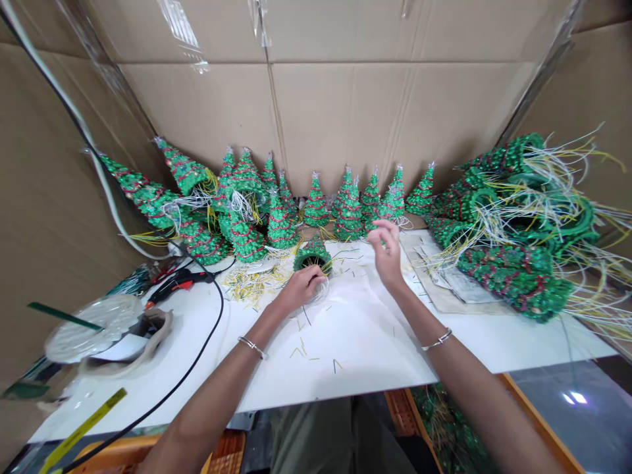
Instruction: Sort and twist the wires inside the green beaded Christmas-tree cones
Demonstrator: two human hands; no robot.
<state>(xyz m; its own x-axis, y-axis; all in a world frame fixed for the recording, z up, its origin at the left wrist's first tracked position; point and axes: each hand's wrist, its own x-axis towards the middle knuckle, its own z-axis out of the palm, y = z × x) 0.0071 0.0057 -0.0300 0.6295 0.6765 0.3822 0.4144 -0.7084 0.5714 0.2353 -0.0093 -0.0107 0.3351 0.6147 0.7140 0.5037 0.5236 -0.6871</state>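
Observation:
My left hand (299, 289) grips a green beaded Christmas tree cone (313, 255) that lies tilted with its open base toward me, and thin wires run from inside it past my fingers. My right hand (388, 253) is raised above the white board (345, 355), a little to the right of that cone, with its fingers apart and nothing in them. Many cut yellow and white wire bits (254, 284) lie to the left of my left hand. Behind both hands stand several finished beaded trees (316, 205) with silver tips.
A heap of beaded trees with long wires (513, 217) lies at the right, on top of papers (454, 280). A glue gun (180, 286) and black cable (207, 329) lie at the left, near a clear plastic disc (93, 328). Cardboard walls (395, 112) stand behind.

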